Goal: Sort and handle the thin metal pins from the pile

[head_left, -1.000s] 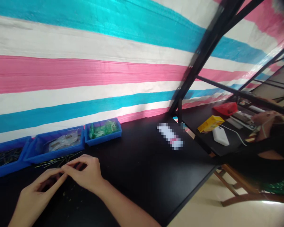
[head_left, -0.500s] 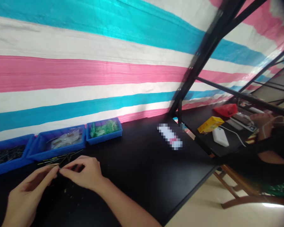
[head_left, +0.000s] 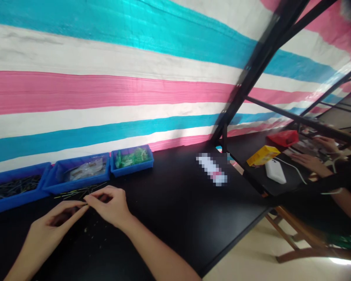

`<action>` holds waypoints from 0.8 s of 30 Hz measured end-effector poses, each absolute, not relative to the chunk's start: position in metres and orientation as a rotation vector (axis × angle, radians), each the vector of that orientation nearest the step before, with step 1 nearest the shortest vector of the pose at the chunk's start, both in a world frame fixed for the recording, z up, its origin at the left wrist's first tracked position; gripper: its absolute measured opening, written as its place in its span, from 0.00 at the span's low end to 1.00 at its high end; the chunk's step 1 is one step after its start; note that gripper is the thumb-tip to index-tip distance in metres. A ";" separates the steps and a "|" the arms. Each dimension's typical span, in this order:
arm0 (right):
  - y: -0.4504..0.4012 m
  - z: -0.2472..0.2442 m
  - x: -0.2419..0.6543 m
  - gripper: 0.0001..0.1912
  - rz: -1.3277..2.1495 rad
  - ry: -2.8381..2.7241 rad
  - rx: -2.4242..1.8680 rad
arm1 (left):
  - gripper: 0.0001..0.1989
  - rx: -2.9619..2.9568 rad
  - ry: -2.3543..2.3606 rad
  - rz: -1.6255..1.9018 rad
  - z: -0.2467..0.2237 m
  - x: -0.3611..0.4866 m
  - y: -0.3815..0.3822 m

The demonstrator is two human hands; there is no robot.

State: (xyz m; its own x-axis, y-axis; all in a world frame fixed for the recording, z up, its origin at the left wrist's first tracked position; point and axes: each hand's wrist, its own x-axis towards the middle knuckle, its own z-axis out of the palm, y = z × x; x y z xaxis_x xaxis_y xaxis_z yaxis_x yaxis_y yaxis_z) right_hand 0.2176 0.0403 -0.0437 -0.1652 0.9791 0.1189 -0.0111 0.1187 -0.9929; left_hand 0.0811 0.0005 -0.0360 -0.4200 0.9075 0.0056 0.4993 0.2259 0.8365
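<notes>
My left hand (head_left: 57, 220) and my right hand (head_left: 111, 205) meet fingertip to fingertip above the black table (head_left: 163, 218). Both are closed in a pinch. A tiny yellowish bit shows where the fingertips come together; the rest of what they pinch is too small and covered to name. Just behind my hands lies a loose bunch of thin dark sticks with yellow ends (head_left: 78, 192). Small pale crumbs (head_left: 89, 233) are scattered on the tabletop below my fingers.
Along the back stand blue trays: one with dark thin pieces (head_left: 16, 187), one with clear plastic bags (head_left: 86, 169), one with green pieces (head_left: 133, 157). A blurred-out white item (head_left: 212, 169) lies right. Past the black frame, a co-worker's hands (head_left: 312, 164) are near a yellow box (head_left: 263, 155).
Both my hands have shifted slightly, the left one rightward and up, and their fingertips still touch. The view has moved a little. The co-worker's hands have changed place on the far table.
</notes>
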 end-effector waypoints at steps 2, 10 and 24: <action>0.040 -0.044 0.218 0.13 1.228 -1.415 -1.020 | 0.27 1.323 1.913 0.959 -0.034 0.079 0.001; 0.041 -0.043 0.219 0.13 1.223 -1.385 -1.017 | 0.25 1.116 1.927 1.163 -0.028 0.078 -0.004; 0.039 -0.044 0.218 0.11 1.170 -1.439 -1.038 | 0.24 1.078 1.961 1.117 -0.018 0.075 -0.004</action>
